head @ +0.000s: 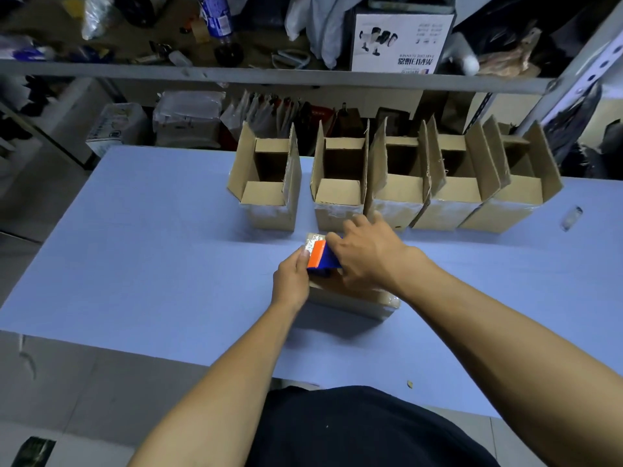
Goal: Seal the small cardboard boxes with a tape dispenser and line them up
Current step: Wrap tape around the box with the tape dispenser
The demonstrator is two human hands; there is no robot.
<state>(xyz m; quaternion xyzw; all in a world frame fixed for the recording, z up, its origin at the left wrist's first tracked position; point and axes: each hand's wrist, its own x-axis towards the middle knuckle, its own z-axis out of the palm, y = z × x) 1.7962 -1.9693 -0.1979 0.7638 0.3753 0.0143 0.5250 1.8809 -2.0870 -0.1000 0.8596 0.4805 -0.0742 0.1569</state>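
1. Blue table (pixel 151 247) fills the view, with a cluttered metal shelf (pixel 269 74) behind it.
2. Five open boxes (pixel 392 183) stand in a row along the far side, flaps up, the leftmost set slightly apart.
3. Nearer, a closed box (pixel 354 299) lies flat under both hands.
4. Right hand (pixel 369 252) grips the tape dispenser (pixel 322 257), blue and orange, on the box's far end.
5. Left hand (pixel 291 276) grips the box's left edge, thumb beside the dispenser.
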